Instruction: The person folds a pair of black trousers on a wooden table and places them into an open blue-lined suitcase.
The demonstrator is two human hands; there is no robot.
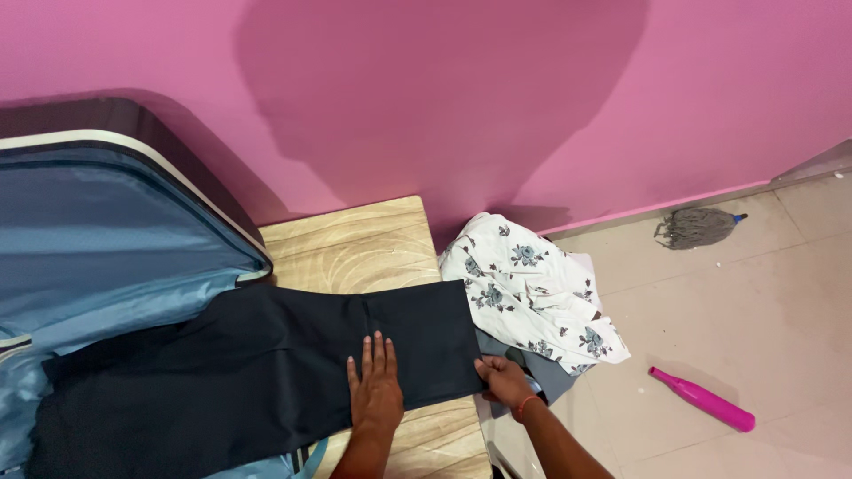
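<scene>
A dark navy pair of trousers [240,364] lies stretched from the open suitcase across a wooden table top [355,244]. My left hand [375,386] rests flat on the cloth near its right end, fingers together and pointing away from me. At the garment's right edge my right hand [504,381] pinches the lower corner of the fabric; a red band circles that wrist.
An open suitcase with a blue lining [98,239] stands at the left against the pink wall. A white flowered garment [532,293] is heaped over grey cloth beside the table. On the tiled floor lie a pink bottle-shaped object [703,399] and a grey mop head [695,226].
</scene>
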